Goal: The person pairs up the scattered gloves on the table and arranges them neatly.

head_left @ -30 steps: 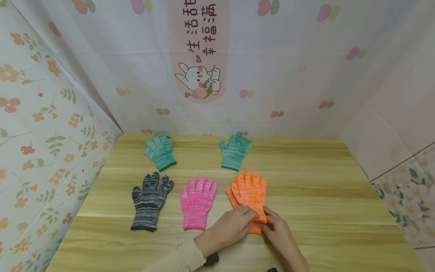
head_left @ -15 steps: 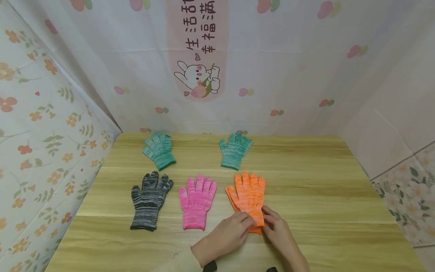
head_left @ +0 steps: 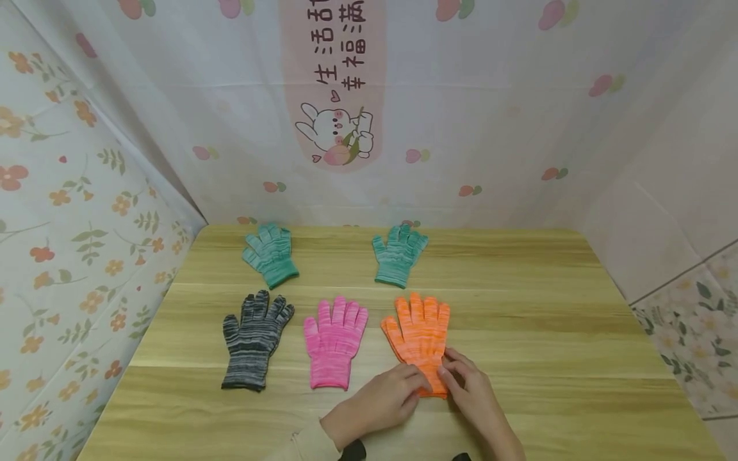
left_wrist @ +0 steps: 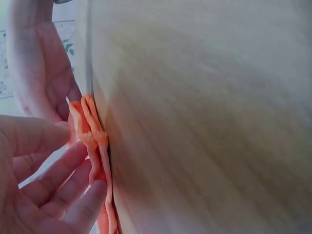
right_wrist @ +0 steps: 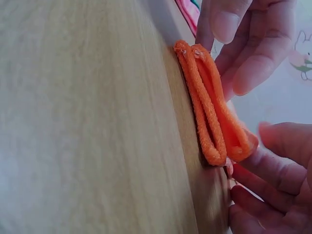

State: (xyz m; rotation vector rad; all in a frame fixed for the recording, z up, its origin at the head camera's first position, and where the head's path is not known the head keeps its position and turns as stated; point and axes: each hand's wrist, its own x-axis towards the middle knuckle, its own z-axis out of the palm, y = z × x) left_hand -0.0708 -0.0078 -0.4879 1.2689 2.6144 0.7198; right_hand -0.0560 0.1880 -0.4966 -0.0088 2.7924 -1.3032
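Two orange knit gloves lie stacked on the table, the upper nearly covering the lower, their cuff openings facing the person. At the cuffs' left side is my left hand, fingers loosely bent over the edge. In the right wrist view a gap shows between its thumb and fingers, beside the orange cuffs. My right hand pinches the right side of the upper cuff, thumb on top. The left wrist view shows both cuffs edge-on, low over the tabletop, between the two hands.
A pink glove lies just left of the orange ones, and a black-grey glove farther left. Two green gloves, one at back left and one at back centre, lie near the table's far edge. Printed curtains hang behind.
The upper orange glove has come down and shifted slightly toward the person, so its cuff now covers the lower one's. The right thumb has moved onto the cuff. Other gloves lie as before.
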